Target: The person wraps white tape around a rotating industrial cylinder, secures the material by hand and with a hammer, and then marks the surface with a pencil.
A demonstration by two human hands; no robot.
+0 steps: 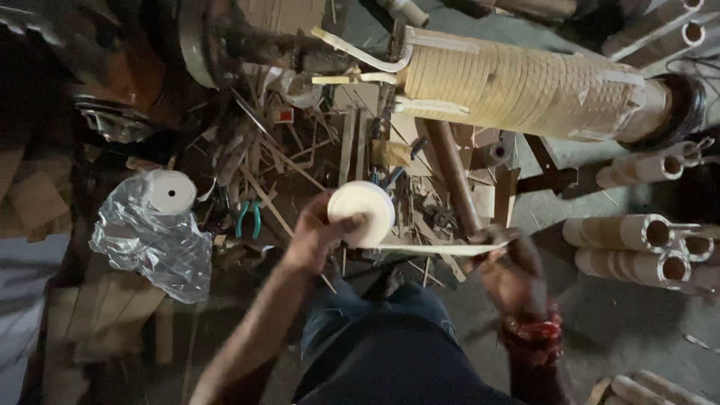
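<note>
My left hand [315,236] grips a white roll of tape [364,210] by its side. A strip of the tape [427,249] runs out to the right from the roll. My right hand [510,262], with red bangles on its wrist, pinches the far end of that strip. Both hands hover above my knees and a littered floor. Above them a large cardboard tube [517,82] sits on a machine spindle, wound with tan strips and patched with white tape.
A second white roll [169,191] rests on a crumpled clear plastic bag [154,244] at the left. Teal-handled pliers [248,217] lie among wood scraps. Several cardboard tubes [626,247] are stacked at the right. A dark machine wheel [191,37] is at top left.
</note>
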